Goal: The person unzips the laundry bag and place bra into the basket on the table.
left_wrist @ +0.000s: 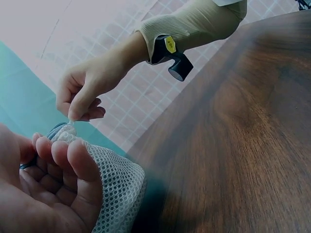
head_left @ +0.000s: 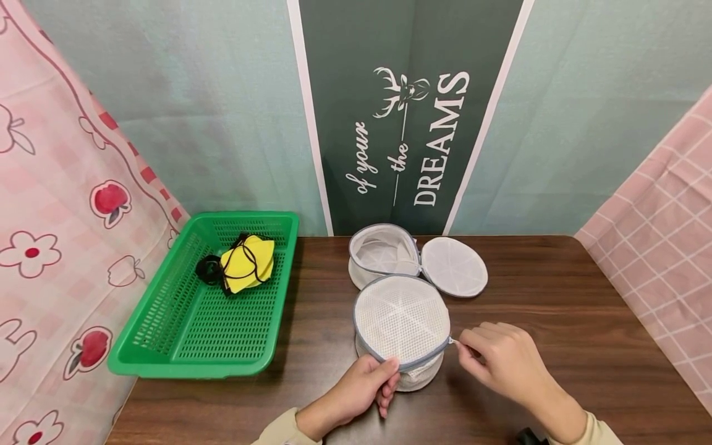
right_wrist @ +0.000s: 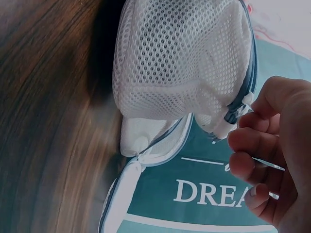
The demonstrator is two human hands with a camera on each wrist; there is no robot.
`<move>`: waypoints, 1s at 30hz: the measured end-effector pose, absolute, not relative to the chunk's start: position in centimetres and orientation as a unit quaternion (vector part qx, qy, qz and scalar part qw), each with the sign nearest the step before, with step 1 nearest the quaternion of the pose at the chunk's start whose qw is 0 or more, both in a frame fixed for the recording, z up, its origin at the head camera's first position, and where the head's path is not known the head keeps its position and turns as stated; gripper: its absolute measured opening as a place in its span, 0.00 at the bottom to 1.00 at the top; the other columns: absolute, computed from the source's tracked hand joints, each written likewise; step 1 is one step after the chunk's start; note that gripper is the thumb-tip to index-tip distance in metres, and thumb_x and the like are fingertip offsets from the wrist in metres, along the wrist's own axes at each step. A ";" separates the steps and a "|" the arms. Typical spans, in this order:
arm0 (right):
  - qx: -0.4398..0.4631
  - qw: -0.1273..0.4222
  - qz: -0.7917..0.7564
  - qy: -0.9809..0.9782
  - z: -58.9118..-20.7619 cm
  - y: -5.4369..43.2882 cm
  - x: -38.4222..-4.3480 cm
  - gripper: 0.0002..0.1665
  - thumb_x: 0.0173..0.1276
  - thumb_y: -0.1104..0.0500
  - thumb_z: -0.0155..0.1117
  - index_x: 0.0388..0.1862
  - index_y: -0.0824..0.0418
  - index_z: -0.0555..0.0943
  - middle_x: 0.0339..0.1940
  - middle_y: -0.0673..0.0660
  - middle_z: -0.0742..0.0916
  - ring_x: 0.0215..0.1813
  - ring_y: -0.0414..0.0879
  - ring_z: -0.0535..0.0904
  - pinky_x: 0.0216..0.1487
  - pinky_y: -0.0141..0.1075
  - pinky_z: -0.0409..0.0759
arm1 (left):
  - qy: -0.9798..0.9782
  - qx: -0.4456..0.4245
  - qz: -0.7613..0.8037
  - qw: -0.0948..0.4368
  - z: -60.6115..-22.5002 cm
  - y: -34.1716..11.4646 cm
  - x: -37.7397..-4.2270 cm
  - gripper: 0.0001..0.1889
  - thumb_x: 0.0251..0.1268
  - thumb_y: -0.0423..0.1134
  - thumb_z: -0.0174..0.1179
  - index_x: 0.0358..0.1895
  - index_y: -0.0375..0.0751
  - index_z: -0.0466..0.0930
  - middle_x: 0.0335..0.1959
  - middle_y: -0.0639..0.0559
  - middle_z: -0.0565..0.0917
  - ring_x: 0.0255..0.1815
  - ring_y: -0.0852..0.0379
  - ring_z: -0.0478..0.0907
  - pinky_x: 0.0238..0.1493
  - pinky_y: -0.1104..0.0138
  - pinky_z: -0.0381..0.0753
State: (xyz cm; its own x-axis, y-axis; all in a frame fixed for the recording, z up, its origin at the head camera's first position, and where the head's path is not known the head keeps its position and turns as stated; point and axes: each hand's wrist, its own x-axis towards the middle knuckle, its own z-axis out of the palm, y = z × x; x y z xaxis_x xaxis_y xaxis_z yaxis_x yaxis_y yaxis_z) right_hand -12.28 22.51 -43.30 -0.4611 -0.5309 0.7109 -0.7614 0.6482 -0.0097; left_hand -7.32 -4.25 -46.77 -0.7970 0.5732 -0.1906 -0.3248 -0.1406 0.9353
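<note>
A round white mesh laundry bag (head_left: 402,318) with a grey-blue zipper rim stands on the table, its lid lying over the top. At its front edge my left hand (head_left: 367,383) pinches the rim between thumb and fingers. My right hand (head_left: 503,358) pinches the zipper pull (head_left: 453,340) at the bag's right side. The right wrist view shows the bag's mesh wall (right_wrist: 160,58) and the zipper tape (right_wrist: 250,73) close to the right fingers. Behind it sits a second mesh laundry bag (head_left: 361,272), unzipped, its round lid (head_left: 455,267) folded out to the right.
On the left stands a green plastic basket (head_left: 222,368). Inside it are yellow items (head_left: 239,272) with black cords and a black rolled object (head_left: 209,270). A printed cloth (head_left: 417,37) hangs behind the brown wooden table (head_left: 562,296), with pink cloths on both sides.
</note>
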 end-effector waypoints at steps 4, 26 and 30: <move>0.377 0.349 0.166 -0.842 -43.4 22.7 -12.5 0.17 0.66 0.53 0.48 0.16 0.46 0.64 0.18 0.35 0.62 0.23 0.29 0.55 0.20 0.26 0.54 | 0.581 0.107 0.748 0.303 -46.7 -4.3 -7.3 0.27 0.83 0.41 0.45 0.30 0.15 0.60 0.18 0.58 0.67 0.16 0.67 0.66 0.19 0.75 0.77; 0.334 0.352 0.159 -0.860 -44.3 22.8 -12.9 0.14 0.60 0.54 0.49 0.15 0.45 0.63 0.16 0.36 0.62 0.19 0.33 0.56 0.17 0.29 0.53 | 0.577 0.104 0.746 0.317 -46.7 -4.0 -7.4 0.26 0.83 0.42 0.45 0.27 0.20 0.60 0.18 0.58 0.66 0.17 0.66 0.66 0.19 0.76 0.77; 0.336 0.342 0.159 -0.863 -44.4 23.0 -13.0 0.14 0.60 0.54 0.49 0.16 0.45 0.63 0.16 0.36 0.62 0.19 0.32 0.57 0.18 0.30 0.55 | 0.573 0.098 0.749 0.318 -46.7 -4.0 -7.5 0.28 0.83 0.43 0.45 0.28 0.19 0.60 0.18 0.58 0.67 0.16 0.66 0.67 0.19 0.76 0.78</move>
State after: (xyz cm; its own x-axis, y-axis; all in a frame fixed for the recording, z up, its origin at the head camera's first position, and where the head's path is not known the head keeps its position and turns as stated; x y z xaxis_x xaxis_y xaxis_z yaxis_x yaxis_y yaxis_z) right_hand -12.95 22.97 -44.39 -0.5394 -0.4711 0.6979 -0.6891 0.7233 -0.0443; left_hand -7.55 -3.98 -46.73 -0.7781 0.5889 -0.2184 -0.3642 -0.1397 0.9208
